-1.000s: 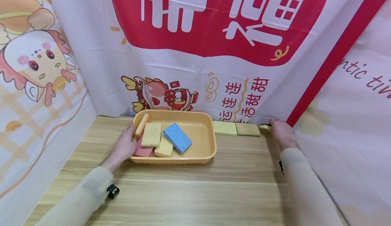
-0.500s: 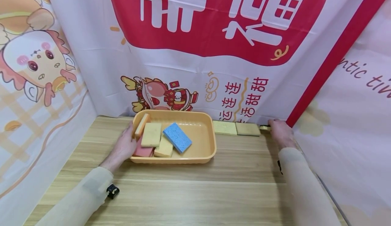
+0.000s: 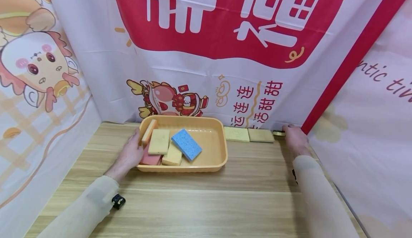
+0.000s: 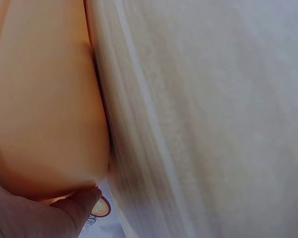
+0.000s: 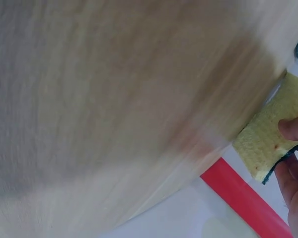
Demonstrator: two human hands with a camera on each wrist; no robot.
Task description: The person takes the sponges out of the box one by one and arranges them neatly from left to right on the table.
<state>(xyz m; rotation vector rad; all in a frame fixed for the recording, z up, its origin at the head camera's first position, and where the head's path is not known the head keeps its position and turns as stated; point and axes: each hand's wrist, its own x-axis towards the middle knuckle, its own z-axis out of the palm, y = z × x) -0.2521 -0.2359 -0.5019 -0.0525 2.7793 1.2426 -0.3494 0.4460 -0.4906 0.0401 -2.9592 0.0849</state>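
At the left end of the shallow orange plastic tray (image 3: 210, 147), my left hand (image 3: 130, 155) holds its side. In the left wrist view, thumb and fingers bend against the tray's outer wall. My right hand (image 3: 297, 141) is by the back right corner, pinching a yellow sponge (image 5: 268, 131) with a dark green scouring layer between thumb and fingers. Only a thin edge of that sponge shows in the head view. Left of it, a tan sponge (image 3: 261, 135) and a pale yellow sponge (image 3: 237, 134) lie in a row along the back wall, reaching to the tray.
Inside the tray are a blue sponge (image 3: 186, 144), a cream sponge (image 3: 159, 142), an orange-edged sponge (image 3: 149, 132), a pink sponge (image 3: 150, 158) and a pale yellow sponge (image 3: 172, 155). Printed cloth walls (image 3: 180, 63) enclose the wooden table (image 3: 206, 209) at the back and sides.
The sponge in my right hand has tilted a little, so less of its face shows in the head view. The left hand and the tray stay put.
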